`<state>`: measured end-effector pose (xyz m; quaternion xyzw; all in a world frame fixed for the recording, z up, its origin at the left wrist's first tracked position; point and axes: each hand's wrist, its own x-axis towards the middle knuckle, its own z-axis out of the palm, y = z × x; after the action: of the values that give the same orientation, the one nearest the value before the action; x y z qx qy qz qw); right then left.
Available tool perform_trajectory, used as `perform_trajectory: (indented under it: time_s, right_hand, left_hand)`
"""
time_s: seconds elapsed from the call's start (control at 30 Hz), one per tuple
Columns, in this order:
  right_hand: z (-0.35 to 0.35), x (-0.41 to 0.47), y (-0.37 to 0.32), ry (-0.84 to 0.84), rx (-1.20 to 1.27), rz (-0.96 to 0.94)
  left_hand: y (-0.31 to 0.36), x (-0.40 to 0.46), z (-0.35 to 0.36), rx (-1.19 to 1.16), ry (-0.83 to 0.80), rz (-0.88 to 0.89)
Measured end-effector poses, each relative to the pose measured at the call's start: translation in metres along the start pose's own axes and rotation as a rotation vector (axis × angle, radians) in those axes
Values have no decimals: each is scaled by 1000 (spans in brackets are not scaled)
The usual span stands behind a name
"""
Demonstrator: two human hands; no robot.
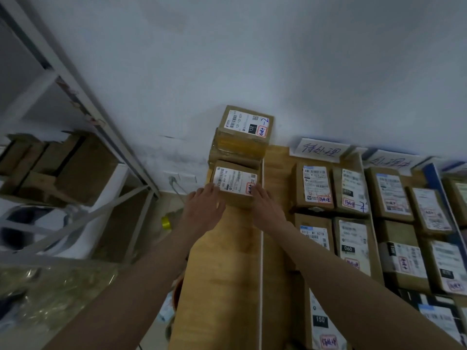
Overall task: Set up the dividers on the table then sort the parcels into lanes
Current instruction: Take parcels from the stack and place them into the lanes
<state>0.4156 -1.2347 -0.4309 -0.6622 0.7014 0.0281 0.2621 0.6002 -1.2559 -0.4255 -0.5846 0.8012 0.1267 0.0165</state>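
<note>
A small brown parcel (235, 184) with a white label lies in the leftmost lane of the wooden table (225, 269). My left hand (203, 209) touches its left side and my right hand (266, 207) touches its right side, fingers fairly straight. Behind it, against the wall, stands a stack of parcels topped by a labelled box (246, 127). A thin white divider (261, 248) runs along the lane's right edge. Right of it, several labelled parcels (351, 195) lie in rows under paper lane signs (321, 150).
A white metal shelving rack (75, 117) with cardboard boxes stands at the left. On the floor below lie a yellow tape roll (166, 222) and plastic wrap (50, 294). A blue divider (437, 188) borders the far right lane. The wall is close behind the table.
</note>
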Motion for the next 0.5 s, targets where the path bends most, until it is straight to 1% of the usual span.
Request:
perform_trajectory:
  time_s: [0.03, 0.13, 0.23, 0.3, 0.4, 0.43, 0.5]
  right_hand:
    - [5, 2, 1, 21, -16, -11]
    - [14, -2, -1, 176, -21, -61]
    - [15, -13, -10, 195, 67, -117]
    - [15, -17, -15, 203, 154, -128]
    - [17, -13, -22, 187, 363, -45]
    - [19, -10, -23, 175, 434, 10]
    - [20, -8, -27, 156, 575, 153]
  left_hand:
    - [-2, 2, 2, -3, 10, -1]
    - [-9, 9, 7, -12, 31, -18]
    - [-19, 15, 8, -18, 28, -65]
    - [-23, 15, 11, -99, -2, -109]
    - [-26, 15, 20, -405, -110, -233]
    - [-26, 14, 25, -479, -144, -266]
    - [-26, 12, 31, -546, -176, -291]
